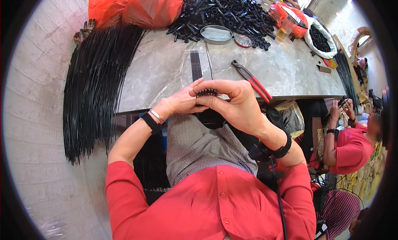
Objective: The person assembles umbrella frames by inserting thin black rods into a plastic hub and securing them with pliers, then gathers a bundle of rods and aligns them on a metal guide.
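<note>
At the table's near edge, my two hands meet around a bundle of thin black rods. The rods (195, 66) lie side by side and run away from me over the tabletop. My left hand (180, 100) is closed about the bundle, its fingers partly hidden behind my right hand. With thumb and forefinger my right hand (238, 103) pinches a short row of small black ribbed pieces (206, 92), which look like the bundle's near ends. Red-handled pincers (252, 80) lie on the table beyond my right hand.
Long black rods (99, 82) hang over the table's left edge. Black tubular parts (228, 12) are heaped at the back, before them a tin of pale pins (216, 34) and a dish of small metal bits (243, 41). A co-worker (350, 144) sits at the right.
</note>
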`<action>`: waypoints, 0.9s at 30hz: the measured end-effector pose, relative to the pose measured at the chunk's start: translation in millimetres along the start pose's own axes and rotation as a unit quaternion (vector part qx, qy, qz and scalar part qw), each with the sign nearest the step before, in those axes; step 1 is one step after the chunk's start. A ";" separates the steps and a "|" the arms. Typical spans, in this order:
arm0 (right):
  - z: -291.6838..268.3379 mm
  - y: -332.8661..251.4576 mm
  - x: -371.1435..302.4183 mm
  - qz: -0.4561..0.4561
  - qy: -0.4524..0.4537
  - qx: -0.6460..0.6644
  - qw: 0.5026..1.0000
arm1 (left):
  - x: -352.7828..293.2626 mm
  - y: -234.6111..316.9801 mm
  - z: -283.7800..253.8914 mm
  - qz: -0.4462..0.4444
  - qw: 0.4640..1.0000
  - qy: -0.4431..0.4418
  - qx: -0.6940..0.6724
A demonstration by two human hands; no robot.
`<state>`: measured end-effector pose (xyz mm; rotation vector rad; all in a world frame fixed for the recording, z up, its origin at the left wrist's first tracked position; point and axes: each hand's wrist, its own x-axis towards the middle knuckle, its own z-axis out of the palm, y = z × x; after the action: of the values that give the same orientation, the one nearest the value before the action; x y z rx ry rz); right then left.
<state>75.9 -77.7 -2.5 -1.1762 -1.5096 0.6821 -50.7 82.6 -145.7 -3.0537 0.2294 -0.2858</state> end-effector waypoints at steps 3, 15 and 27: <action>0.4 1.4 4.9 -0.066 0.021 -0.033 0.997 | -2.9 -5.4 1.1 0.040 0.964 -0.015 0.261; -2.3 7.8 10.9 -0.115 0.069 -0.026 0.991 | -25.3 2.7 -8.9 -0.258 0.834 0.121 -0.473; 3.2 8.7 8.4 -0.130 0.085 -0.040 0.987 | -42.3 51.7 -105.9 -0.309 0.742 0.210 -0.557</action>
<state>76.0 -66.3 -7.8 -1.0447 -1.5206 0.3402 -119.2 32.6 -53.5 -4.0313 -1.0246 -1.3082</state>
